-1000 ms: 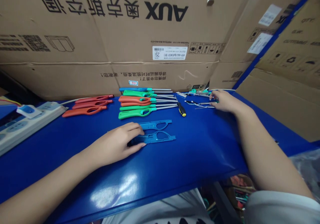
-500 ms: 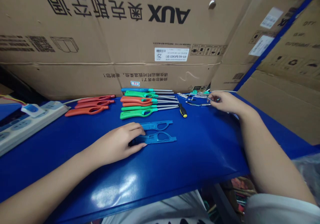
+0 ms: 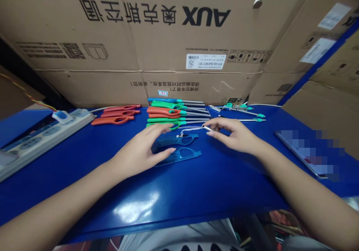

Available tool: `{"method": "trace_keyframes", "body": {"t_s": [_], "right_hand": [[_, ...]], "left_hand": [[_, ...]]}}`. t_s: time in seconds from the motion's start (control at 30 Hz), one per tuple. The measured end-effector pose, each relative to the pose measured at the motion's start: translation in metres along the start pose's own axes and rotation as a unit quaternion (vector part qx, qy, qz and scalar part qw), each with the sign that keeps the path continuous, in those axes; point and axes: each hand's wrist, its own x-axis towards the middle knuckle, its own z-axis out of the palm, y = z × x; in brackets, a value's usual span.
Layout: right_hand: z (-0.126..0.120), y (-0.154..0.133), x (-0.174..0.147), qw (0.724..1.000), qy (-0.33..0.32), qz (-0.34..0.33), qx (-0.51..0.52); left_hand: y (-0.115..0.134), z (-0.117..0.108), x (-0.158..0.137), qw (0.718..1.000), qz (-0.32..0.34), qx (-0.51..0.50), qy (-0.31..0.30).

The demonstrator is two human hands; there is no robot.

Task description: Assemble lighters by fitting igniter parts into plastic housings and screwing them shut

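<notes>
Two blue lighter handle halves, an upper one [image 3: 194, 136] and a lower one [image 3: 197, 154], lie side by side on the blue table [image 3: 179, 195]. My left hand [image 3: 140, 146] hovers around their left ends, thumb and fingers spread apart; it hides those ends. Between thumb and fingertips, my right hand [image 3: 238, 133] pinches a small silvery metal tube [image 3: 207, 128]. Thin white wires [image 3: 192, 128] run left from it to a small dark-and-white end piece [image 3: 180, 135], which hangs by the upper half; I cannot tell whether they touch.
Assembled lighters [image 3: 165, 112] with metal barrels lie behind my hands. Red-orange handles [image 3: 113, 120] are to their left, beside a power strip [image 3: 53, 131]. Metal parts with teal tips [image 3: 238, 108] are at the back right. A phone [image 3: 301, 153] lies right; cardboard [image 3: 168, 37] walls the back.
My right hand has come left from the back-right parts with the wired metal tube. My left hand's fingers have spread and lifted off the blue halves. The view has shifted, bringing the phone into sight.
</notes>
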Motion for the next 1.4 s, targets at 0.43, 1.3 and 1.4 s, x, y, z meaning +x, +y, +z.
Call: {"method": "trace_keyframes", "body": {"t_s": [0.43, 1.3, 1.4], "right_hand": [[0.016, -0.009, -0.002, 0.993, -0.112, -0.020, 0.031], [0.014, 0.000, -0.002, 0.975, -0.211, 0.020, 0.059], [0.013, 0.001, -0.003, 0.974, -0.222, 0.007, 0.053]], "left_hand": [[0.015, 0.018, -0.011, 0.990, 0.010, -0.136, 0.025], [0.006, 0.020, -0.006, 0.996, 0.025, -0.029, -0.079], [0.005, 0.022, -0.007, 0.997, 0.030, -0.029, -0.072]]}}
